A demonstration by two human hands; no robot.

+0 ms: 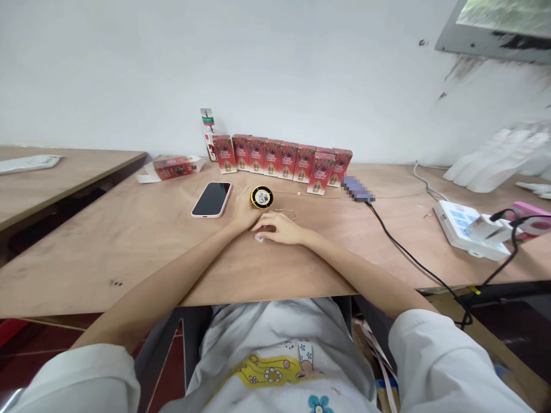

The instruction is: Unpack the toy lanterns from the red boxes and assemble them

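My left hand [244, 211] is closed around a round yellow-rimmed black object [262, 197], whose flat face with a pale printed centre is turned up toward me. Close beside it, my right hand [282, 228] rests low over the table with bent fingers and the thumb apart from them. By that thumb's tip lies a small white piece [259, 238]; the hand does not appear to grip it. A thin bent wire [287, 213] lies just beyond my right hand. The underside of the round object is hidden by my left fingers.
Several red printed boxes [271, 158] stand in a row by the wall. A phone [212, 199] lies left of my hands, with an opened red box [176, 167] behind it. To the right are a cabled purple device [358, 189] and a white power strip [469, 229].
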